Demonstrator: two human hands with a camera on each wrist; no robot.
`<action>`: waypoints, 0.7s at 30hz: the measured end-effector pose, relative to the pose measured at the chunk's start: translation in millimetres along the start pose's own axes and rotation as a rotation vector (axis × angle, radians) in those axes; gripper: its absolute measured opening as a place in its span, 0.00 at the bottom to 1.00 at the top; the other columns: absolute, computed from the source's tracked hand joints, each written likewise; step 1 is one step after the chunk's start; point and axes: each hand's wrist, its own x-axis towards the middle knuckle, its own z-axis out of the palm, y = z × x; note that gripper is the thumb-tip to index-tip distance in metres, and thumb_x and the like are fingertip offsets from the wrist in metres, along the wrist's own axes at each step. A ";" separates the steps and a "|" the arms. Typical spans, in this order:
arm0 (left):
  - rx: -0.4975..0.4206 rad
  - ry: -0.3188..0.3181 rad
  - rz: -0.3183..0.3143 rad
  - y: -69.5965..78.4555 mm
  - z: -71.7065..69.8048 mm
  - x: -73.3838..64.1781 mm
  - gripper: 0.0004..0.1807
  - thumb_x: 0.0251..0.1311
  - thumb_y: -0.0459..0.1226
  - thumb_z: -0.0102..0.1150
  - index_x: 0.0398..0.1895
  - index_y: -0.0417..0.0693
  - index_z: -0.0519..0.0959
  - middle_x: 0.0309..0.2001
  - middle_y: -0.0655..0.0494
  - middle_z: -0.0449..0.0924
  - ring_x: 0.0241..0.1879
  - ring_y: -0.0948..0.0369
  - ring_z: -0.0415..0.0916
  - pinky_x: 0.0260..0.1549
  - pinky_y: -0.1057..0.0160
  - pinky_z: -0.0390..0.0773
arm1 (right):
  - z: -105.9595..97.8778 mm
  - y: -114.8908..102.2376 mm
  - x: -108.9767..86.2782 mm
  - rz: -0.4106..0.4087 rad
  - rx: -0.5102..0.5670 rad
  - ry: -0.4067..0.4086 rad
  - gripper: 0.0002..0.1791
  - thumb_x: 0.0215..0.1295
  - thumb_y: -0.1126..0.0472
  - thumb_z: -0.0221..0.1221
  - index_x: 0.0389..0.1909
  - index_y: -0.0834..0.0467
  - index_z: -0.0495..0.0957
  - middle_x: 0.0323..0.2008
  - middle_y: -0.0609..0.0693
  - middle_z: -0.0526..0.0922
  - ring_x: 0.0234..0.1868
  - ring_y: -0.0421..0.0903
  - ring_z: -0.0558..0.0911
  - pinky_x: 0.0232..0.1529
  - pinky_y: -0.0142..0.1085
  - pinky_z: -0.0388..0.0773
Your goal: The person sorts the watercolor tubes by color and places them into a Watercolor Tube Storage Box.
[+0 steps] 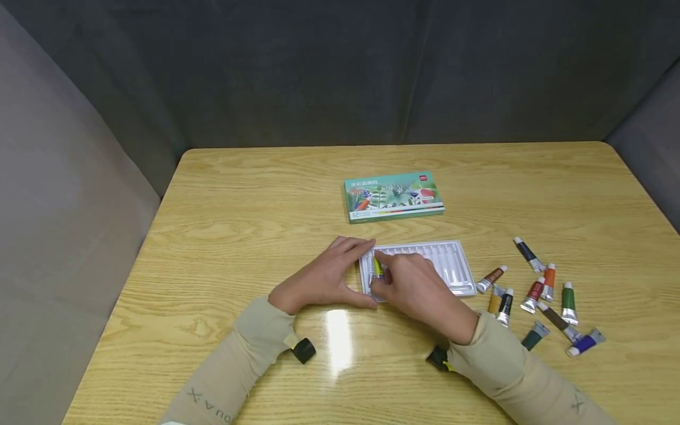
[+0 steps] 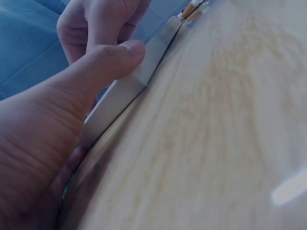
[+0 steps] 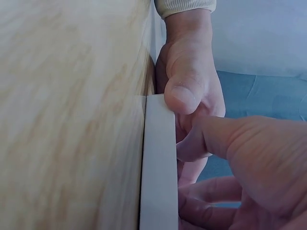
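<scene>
A white plastic tray (image 1: 448,265) with a row of long slots lies in the middle of the table. My left hand (image 1: 332,274) holds its left end, thumb at the near corner and fingertips at the far corner. In the left wrist view that thumb rests against the tray's side wall (image 2: 112,105). Over the leftmost slot, my right hand (image 1: 417,283) has thumb and index finger at the two ends of a yellow paint tube (image 1: 378,267), which is partly hidden. From the right wrist view, the right fingers (image 3: 206,206) reach in over the tray edge.
Several loose paint tubes lie right of the tray, among them green (image 1: 568,304), orange (image 1: 549,280), red (image 1: 533,295) and purple (image 1: 584,342) ones. Behind the tray is a green illustrated paint box (image 1: 393,198). Dark curtain (image 1: 319,71) hangs beyond the table's far edge.
</scene>
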 end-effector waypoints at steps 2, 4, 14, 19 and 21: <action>0.001 0.002 0.002 0.0 -0.1 0.0 0.62 0.50 0.64 0.75 0.84 0.55 0.55 0.78 0.60 0.62 0.77 0.60 0.58 0.75 0.51 0.68 | 0.3 0.7 -0.3 -0.012 -0.001 0.004 0.21 0.59 0.60 0.64 0.53 0.63 0.85 0.15 0.41 0.73 0.18 0.37 0.67 0.19 0.31 0.61; 0.005 0.003 0.005 0.1 -0.3 0.0 0.62 0.49 0.64 0.75 0.83 0.55 0.56 0.78 0.60 0.63 0.77 0.60 0.58 0.75 0.51 0.68 | 0.2 1.3 -0.8 -0.026 0.006 0.007 0.20 0.61 0.62 0.63 0.53 0.65 0.85 0.14 0.41 0.72 0.17 0.37 0.66 0.18 0.30 0.60; 0.017 0.007 0.000 0.2 -2.5 -0.5 0.61 0.50 0.65 0.75 0.84 0.55 0.55 0.78 0.59 0.62 0.77 0.60 0.58 0.76 0.51 0.68 | -3.8 0.6 -0.3 -0.031 0.039 -0.044 0.27 0.66 0.62 0.60 0.65 0.70 0.77 0.16 0.44 0.69 0.18 0.37 0.64 0.19 0.30 0.60; 0.016 -0.004 -0.007 0.0 -1.1 -0.3 0.62 0.50 0.65 0.75 0.84 0.55 0.54 0.78 0.60 0.61 0.77 0.61 0.58 0.76 0.51 0.67 | -8.8 4.3 -0.8 0.001 0.069 -0.103 0.27 0.70 0.59 0.61 0.67 0.66 0.76 0.16 0.44 0.70 0.20 0.39 0.64 0.22 0.31 0.61; 0.020 -0.005 -0.006 0.2 -0.8 0.0 0.62 0.49 0.65 0.75 0.84 0.55 0.54 0.78 0.59 0.62 0.77 0.61 0.58 0.76 0.52 0.67 | -11.2 6.5 -0.8 0.001 0.072 -0.116 0.27 0.70 0.58 0.61 0.67 0.64 0.77 0.18 0.44 0.74 0.21 0.38 0.66 0.23 0.31 0.63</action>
